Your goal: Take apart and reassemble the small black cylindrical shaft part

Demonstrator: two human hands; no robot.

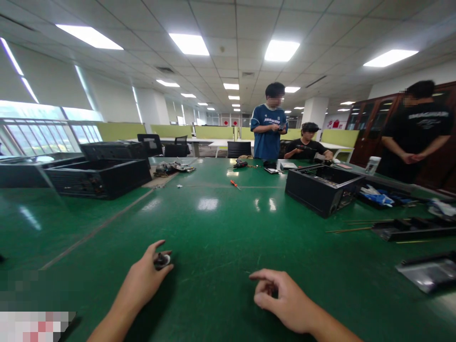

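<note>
My left hand (145, 275) is above the green tabletop, left of the middle, its fingers wrapped around a small dark object with a pale round end (162, 260). Most of that object is hidden by the fingers, so its kind does not show. Over to the right, my right hand (280, 297) hovers just above the table. Its index finger points left, the other fingers are loosely bent, and a gap shows between thumb and fingers with nothing in it.
A red screwdriver (234, 184) lies on the green table (199, 228). Black computer cases (103, 178) stand at left, another case (320, 190) at right. Metal strips and trays (416, 229) lie at far right. Across the table, one person stands and one sits; another stands at right.
</note>
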